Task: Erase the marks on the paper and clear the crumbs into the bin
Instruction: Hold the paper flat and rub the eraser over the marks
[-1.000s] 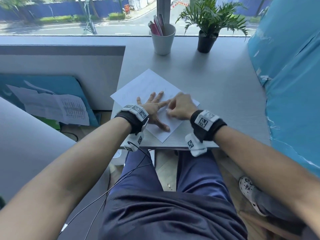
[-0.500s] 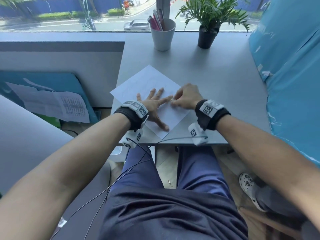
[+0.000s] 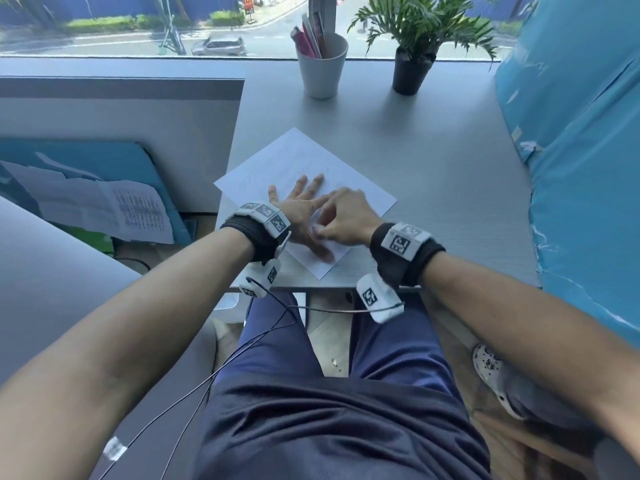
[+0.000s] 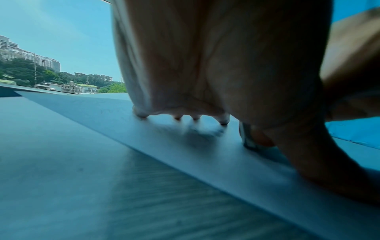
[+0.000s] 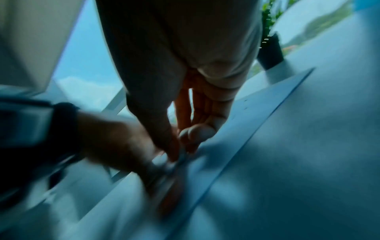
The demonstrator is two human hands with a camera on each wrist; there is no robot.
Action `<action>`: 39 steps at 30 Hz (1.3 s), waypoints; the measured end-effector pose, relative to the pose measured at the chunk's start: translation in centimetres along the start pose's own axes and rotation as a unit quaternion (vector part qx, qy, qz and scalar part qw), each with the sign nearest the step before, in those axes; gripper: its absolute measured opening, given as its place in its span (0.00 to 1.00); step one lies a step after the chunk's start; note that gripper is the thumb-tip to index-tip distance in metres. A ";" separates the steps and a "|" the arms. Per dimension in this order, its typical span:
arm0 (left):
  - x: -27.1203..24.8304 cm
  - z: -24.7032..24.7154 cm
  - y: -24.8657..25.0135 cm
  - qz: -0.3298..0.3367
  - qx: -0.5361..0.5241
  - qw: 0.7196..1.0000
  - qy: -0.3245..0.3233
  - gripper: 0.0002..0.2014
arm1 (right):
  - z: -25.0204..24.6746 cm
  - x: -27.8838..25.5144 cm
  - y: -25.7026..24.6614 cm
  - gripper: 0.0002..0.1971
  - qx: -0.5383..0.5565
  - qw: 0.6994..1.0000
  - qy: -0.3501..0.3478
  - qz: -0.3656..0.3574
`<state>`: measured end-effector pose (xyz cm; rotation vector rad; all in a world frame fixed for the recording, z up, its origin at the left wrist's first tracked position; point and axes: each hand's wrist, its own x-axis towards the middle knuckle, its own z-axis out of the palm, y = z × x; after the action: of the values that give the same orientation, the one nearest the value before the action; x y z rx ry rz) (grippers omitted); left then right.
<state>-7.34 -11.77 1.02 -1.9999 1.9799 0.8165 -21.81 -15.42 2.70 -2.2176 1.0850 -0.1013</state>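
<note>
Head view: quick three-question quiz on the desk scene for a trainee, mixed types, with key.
1. True or false: the left hand lies flat on the paper.
2. The right hand pinches: A) a pen B) an eraser C) nothing.
3. Fill in: the white cup stands beside the potted ____.

Key: 1 true; 2 B; 3 plant.

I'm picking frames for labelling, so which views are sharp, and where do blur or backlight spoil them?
Head view: sharp, daylit; paper and left hand clear, edges bowed by the wide lens. Left wrist view: backlit, hand dark, fingertips smeared. Right wrist view: heavy motion blur; right hand dark, what it pinches unreadable.
</note>
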 end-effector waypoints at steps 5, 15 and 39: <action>-0.2 0.1 0.0 0.000 -0.006 1.000 0.009 0.70 | -2.8 1.9 1.4 0.09 0.027 0.992 0.093 0.082; -0.2 0.3 0.1 0.001 -0.010 1.000 0.022 0.69 | -2.7 2.6 1.7 0.06 0.019 0.992 0.096 0.078; -1.6 1.1 -0.1 -0.034 0.007 0.999 0.017 0.72 | -1.0 0.9 -0.4 0.02 -0.009 0.999 0.039 0.016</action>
<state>-7.41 -9.82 0.88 -2.0738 1.9196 0.7550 -21.30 -16.40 3.56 -2.2286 1.1674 -0.1667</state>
